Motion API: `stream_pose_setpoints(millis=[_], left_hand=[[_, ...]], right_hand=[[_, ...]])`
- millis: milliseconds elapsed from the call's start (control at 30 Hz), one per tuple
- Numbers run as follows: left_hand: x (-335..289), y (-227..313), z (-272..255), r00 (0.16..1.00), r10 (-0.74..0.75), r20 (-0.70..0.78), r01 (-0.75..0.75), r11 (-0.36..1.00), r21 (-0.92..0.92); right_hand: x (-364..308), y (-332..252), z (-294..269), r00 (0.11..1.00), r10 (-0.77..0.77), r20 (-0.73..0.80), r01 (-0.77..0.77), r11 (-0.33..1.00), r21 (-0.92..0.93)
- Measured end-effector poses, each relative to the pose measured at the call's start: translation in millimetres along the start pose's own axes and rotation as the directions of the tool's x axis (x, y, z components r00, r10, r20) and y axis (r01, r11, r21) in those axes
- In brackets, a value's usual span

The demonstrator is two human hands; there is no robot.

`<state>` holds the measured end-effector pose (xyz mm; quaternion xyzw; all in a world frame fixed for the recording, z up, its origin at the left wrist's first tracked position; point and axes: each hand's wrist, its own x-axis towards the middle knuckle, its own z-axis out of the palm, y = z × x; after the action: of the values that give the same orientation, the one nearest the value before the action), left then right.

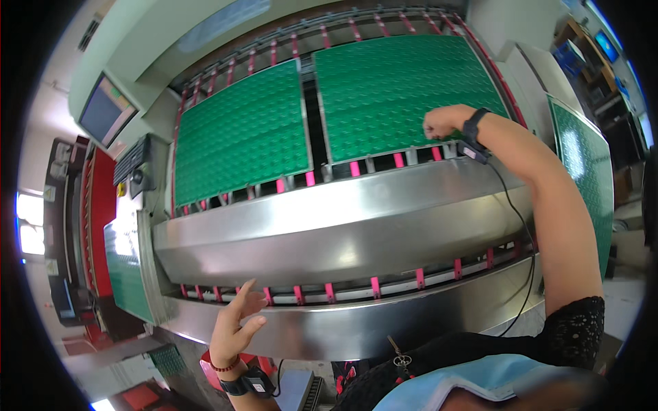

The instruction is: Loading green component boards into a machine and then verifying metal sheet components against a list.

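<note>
Two green panels with rows of small repeated marks lie side by side in the machine, the left panel [240, 130] and the right panel [404, 89]. A dark gap runs between them. My right hand [440, 122] is over the near right part of the right panel, its fingers curled closed. Whether anything is inside those fingers is hidden. My left hand [238, 318] hovers at the lower left by the front metal ledge [308, 329], fingers apart and holding nothing. Each wrist wears a black strap with a small cabled device.
A broad stainless steel cover [336, 233] crosses in front of the panels, with pink-red clips [375, 288] in a slot below it. At the left are a monitor [106, 111], a keyboard [131, 164] and a mouse [139, 179]. Another green panel [582, 164] leans at the right.
</note>
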<state>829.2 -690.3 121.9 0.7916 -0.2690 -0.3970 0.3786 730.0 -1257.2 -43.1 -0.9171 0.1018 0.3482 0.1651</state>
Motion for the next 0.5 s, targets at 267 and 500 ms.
stream_pose_setpoints(millis=[267,500], left_hand=[[-141.4,-187.0,-41.2,0.598,-0.356,-0.718,0.075,0.917,-0.392],[-192.6,-387.2,-86.9,0.176,-0.687,-0.705,-0.461,0.575,-0.676]], right_hand=[[-77.3,-29.4,-22.9,0.980,-0.061,-0.189,0.098,0.976,0.192],[-156.7,-163.4,-12.1,0.990,-0.139,-0.040,0.140,0.990,0.024]])
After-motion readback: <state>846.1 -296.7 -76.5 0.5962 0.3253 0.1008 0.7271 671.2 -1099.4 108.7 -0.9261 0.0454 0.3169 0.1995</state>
